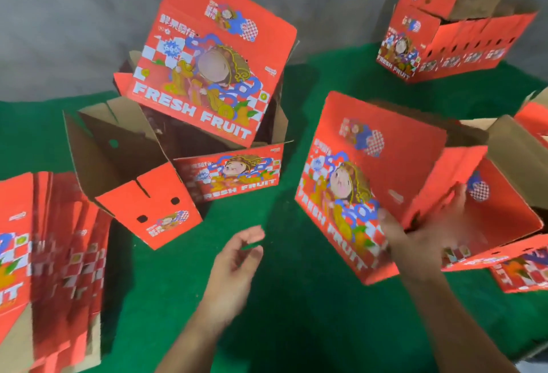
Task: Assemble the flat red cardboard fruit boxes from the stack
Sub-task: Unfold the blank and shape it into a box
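Observation:
A half-built red fruit box (358,165) printed "FRESH FRUIT" stands tilted at the centre right. My right hand (427,230) grips a red flap at its open side, fingers on the inner panel and thumb by the printed face. My left hand (237,266) hovers over the green cloth, fingers loosely curled and holding nothing. The stack of flat red boxes (50,254) lies at the lower left edge.
An opened box (142,171) with brown flaps sits at the centre left, with another red box (213,61) tilted on top of it. Several assembled boxes (450,32) stand at the back right. More red cardboard (522,275) lies at the right edge. Green cloth (296,298) covers the table.

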